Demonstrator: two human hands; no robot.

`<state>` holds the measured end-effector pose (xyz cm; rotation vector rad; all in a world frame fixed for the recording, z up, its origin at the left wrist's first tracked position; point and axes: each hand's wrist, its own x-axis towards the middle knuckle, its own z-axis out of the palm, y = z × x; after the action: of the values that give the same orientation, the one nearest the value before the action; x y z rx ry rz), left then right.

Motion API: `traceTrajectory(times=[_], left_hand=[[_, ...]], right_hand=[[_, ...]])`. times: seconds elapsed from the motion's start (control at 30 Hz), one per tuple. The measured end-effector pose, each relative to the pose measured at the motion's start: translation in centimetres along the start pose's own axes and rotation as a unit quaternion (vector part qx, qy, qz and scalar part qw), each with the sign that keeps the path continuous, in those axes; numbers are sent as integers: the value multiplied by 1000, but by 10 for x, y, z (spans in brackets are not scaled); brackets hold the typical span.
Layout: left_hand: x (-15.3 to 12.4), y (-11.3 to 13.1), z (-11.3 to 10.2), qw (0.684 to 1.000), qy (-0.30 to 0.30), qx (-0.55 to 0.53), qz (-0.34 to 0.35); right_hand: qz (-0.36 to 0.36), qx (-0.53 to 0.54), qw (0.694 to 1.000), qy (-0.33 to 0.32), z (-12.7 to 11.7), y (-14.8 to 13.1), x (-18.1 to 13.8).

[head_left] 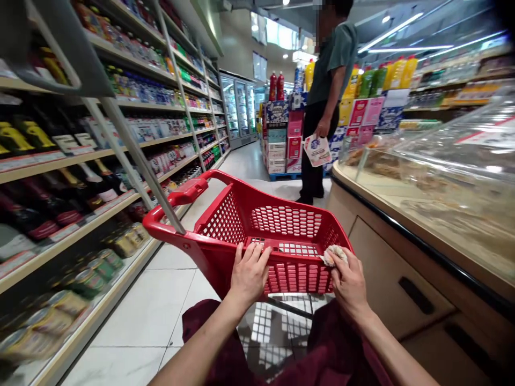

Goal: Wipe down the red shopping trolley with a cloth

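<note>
A red plastic shopping trolley basket (285, 212) with lattice walls stands right in front of me, its grey metal handle posts (139, 155) rising at the left. My left hand (250, 272) lies on the near rim, fingers stretched over the edge, holding nothing. At the basket's right near corner, my right hand (349, 279) is closed around a crumpled whitish cloth (335, 256) that touches the rim. The basket's bottom shows lattice holes and a few dark patches.
Shelves of bottles and cans (137, 102) line the left. A glass-topped display counter (406, 187) stands close on the right. Beyond the trolley a person (332, 91) holds a printed bag (317, 150), beside stacked cartons (277, 128). Tiled floor (140, 305) lies below.
</note>
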<state>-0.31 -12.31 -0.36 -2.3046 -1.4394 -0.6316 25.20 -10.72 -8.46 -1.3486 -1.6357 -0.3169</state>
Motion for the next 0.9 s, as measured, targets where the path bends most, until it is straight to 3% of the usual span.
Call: traceTrajectory(times=[0.27, 0.5, 0.63, 0.77, 0.83, 0.9], left_hand=[[-7, -48, -5, 995, -40, 43, -80], [-26, -72, -12, 978, -58, 86, -184], [-55, -92, -41, 967, -61, 140, -202], [-100, -111, -85, 930, -54, 253, -262], [-121, -115, -103, 917, -76, 286, -269], [-139, -115, -118, 905, -92, 305, -281]], right_hand=[[-68, 40, 997, -16, 72, -19, 22], [-131, 90, 986, -51, 135, -47, 47], [-166, 138, 973, -78, 166, -65, 52], [-171, 196, 962, -84, 188, -87, 53], [-168, 216, 958, -87, 190, -110, 51], [-183, 250, 946, -98, 183, -151, 43]])
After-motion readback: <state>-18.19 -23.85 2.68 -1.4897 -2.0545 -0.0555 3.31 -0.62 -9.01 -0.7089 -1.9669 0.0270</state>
